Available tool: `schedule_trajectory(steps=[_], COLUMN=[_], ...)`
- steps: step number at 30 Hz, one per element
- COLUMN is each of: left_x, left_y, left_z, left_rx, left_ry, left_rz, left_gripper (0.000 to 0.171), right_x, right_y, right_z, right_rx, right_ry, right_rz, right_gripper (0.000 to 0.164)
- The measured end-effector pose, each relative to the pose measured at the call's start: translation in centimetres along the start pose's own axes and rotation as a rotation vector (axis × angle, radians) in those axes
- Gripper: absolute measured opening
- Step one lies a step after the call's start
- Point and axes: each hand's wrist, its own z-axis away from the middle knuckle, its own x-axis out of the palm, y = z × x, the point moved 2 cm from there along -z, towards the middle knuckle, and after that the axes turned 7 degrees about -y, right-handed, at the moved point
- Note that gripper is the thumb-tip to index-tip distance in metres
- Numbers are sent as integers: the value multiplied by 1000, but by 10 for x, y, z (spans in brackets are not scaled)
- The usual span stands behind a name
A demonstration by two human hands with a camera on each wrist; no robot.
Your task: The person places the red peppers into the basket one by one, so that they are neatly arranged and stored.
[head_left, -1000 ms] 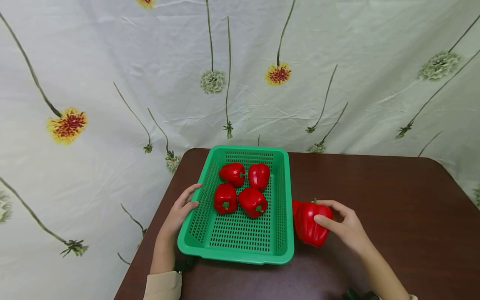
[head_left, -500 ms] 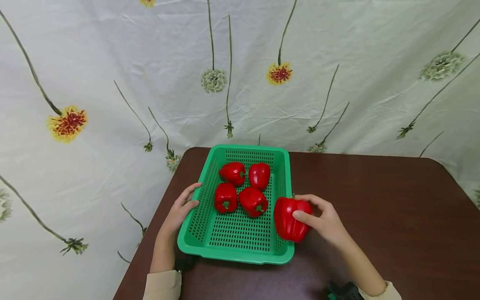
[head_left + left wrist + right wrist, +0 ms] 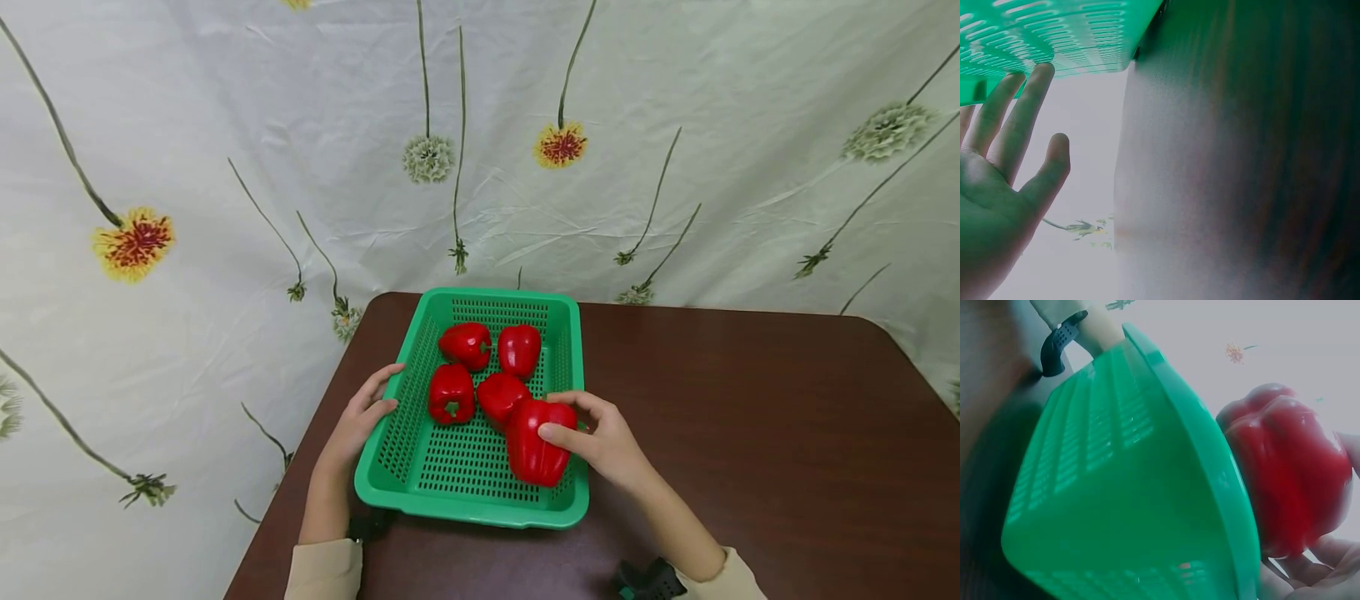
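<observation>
A green plastic basket (image 3: 471,513) with slotted walls stands on the table. Several red bell peppers (image 3: 452,393) lie in its back and middle part. My right hand (image 3: 617,454) holds another red bell pepper (image 3: 542,460) between thumb and fingers, over the basket's right side; it partly covers a pepper behind it. In the right wrist view the held pepper (image 3: 1294,478) shows above the basket's rim (image 3: 1207,444). My left hand (image 3: 358,425) is at the basket's left rim. Its fingers (image 3: 1022,119) look extended in the left wrist view, fingertips at the basket's outer wall.
The dark brown table (image 3: 750,400) reaches to the right of the basket. A pale cloth (image 3: 337,108) printed with flowers hangs behind it and to the left. A dark strap device (image 3: 648,579) sits at my right wrist.
My right hand has carried the pepper leftward, from beside the basket, past its right rim to above the inside. The left hand and basket have stayed in place.
</observation>
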Motion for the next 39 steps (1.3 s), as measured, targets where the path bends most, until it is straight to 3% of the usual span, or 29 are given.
schedule_trajectory(steps=[18,29,33,39], left_x=[-1,-1,-1,-2], left_y=[-2,-2,-2,-2], left_z=[0,0,1,0], left_rx=[-6,14,16,7], left_ry=[-5,-18,-29,-22], left_rz=[12,42,79,62], left_gripper=[47,46,47,47], right_x=[40,61,66,74], right_y=[-2,-1,0,2], right_z=[-25,-43,-48,-53], right_rx=[137,106,121,159], right_ry=[-2,-43,-60,-58], right_rz=[42,13,17,55], right_gripper=[43,42,44,48])
